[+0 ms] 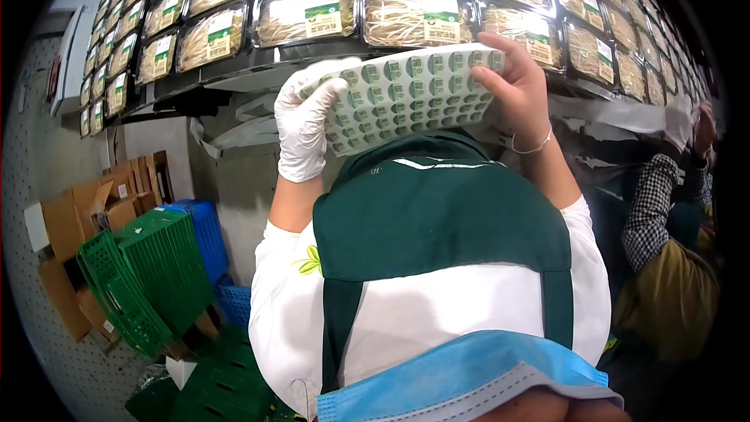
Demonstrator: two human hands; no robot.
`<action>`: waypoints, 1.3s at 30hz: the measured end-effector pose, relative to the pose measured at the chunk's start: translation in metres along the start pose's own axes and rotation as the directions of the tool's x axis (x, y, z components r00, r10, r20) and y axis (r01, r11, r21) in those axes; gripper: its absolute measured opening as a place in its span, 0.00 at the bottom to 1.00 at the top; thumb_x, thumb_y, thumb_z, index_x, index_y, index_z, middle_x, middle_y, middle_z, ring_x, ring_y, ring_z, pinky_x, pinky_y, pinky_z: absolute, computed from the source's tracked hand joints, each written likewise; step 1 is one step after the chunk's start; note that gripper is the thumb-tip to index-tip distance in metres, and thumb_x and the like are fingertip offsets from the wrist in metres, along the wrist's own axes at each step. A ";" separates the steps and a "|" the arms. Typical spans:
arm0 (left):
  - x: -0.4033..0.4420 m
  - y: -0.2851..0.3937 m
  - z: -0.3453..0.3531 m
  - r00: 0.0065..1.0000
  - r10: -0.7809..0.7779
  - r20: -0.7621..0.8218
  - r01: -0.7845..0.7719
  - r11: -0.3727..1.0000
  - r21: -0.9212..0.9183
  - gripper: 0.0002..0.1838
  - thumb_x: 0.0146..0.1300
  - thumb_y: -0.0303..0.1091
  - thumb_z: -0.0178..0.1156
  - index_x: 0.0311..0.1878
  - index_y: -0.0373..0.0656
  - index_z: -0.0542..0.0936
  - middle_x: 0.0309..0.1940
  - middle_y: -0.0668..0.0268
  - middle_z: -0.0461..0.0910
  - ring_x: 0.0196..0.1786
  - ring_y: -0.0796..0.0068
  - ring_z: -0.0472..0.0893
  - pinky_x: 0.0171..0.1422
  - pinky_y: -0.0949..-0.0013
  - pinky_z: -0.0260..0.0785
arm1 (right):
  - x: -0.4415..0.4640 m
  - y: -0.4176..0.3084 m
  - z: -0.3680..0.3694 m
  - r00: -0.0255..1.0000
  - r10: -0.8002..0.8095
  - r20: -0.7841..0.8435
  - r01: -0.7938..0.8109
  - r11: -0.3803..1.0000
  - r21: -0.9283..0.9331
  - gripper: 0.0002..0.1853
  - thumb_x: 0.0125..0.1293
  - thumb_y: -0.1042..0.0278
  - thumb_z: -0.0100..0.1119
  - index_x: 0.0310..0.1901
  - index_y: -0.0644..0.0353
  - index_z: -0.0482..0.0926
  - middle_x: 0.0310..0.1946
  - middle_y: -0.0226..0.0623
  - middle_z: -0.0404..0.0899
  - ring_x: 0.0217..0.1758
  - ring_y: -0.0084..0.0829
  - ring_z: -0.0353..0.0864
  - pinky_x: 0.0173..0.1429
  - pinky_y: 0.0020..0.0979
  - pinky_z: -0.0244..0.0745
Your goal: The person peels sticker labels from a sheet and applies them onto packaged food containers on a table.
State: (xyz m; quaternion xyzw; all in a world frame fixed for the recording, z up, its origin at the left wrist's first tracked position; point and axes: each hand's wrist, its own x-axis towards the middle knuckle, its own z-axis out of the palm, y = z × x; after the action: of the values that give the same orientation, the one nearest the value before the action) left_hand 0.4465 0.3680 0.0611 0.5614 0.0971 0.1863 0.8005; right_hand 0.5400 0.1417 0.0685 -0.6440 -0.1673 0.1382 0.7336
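A stack of sticker sheets (414,94), white with rows of round green labels, is held up in front of my apron. My left hand (305,121), in a white glove, grips its left end with the thumb on top. At the far right corner my bare right hand (522,94) pinches it between thumb and fingers. Just beyond the sheets, packed trays (308,14) of thin pale strands, looking like bean sprouts, stand in rows on the table. Each tray has a clear cover and a green and white label (441,18).
Green plastic crates (164,266) are stacked at the lower left, beside a blue crate (201,234) and cardboard boxes (74,219). Plastic film (617,116) hangs along the table's front edge. On the right a co-worker's checked sleeve (652,195) reaches toward the trays.
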 end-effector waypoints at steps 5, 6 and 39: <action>0.001 0.006 0.002 0.998 -0.051 -0.033 0.049 0.997 -0.056 0.15 0.46 0.17 0.61 0.40 0.33 0.78 0.38 0.58 0.80 0.36 0.79 0.77 0.41 0.79 0.68 | 0.012 -0.003 -0.009 0.991 0.102 0.086 -0.105 0.994 0.026 0.11 0.56 0.77 0.57 0.40 0.69 0.71 0.28 0.34 0.78 0.29 0.16 0.75 0.33 0.16 0.69; 0.001 0.005 -0.004 1.000 -0.013 0.022 0.012 0.999 0.033 0.14 0.46 0.17 0.61 0.40 0.33 0.78 0.38 0.58 0.80 0.35 0.79 0.78 0.40 0.80 0.69 | 0.014 -0.006 -0.012 0.991 0.097 0.094 -0.099 0.995 0.025 0.11 0.56 0.77 0.57 0.40 0.69 0.71 0.28 0.34 0.78 0.29 0.16 0.75 0.33 0.16 0.69; 0.102 -0.054 0.092 0.903 -0.386 0.187 0.368 0.922 0.122 0.05 0.48 0.23 0.64 0.29 0.36 0.79 0.24 0.66 0.79 0.24 0.80 0.76 0.30 0.78 0.68 | 0.027 -0.019 -0.103 0.742 -0.578 0.340 0.513 0.164 -0.843 0.07 0.43 0.74 0.56 0.28 0.54 0.74 0.25 0.28 0.71 0.27 0.27 0.72 0.27 0.25 0.69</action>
State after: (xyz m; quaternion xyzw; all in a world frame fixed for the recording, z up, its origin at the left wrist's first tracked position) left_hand 0.5828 0.3143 0.0485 0.5813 0.1275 -0.0359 0.8028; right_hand 0.6080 0.0583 0.0779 -0.8304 -0.4103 -0.2666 0.2667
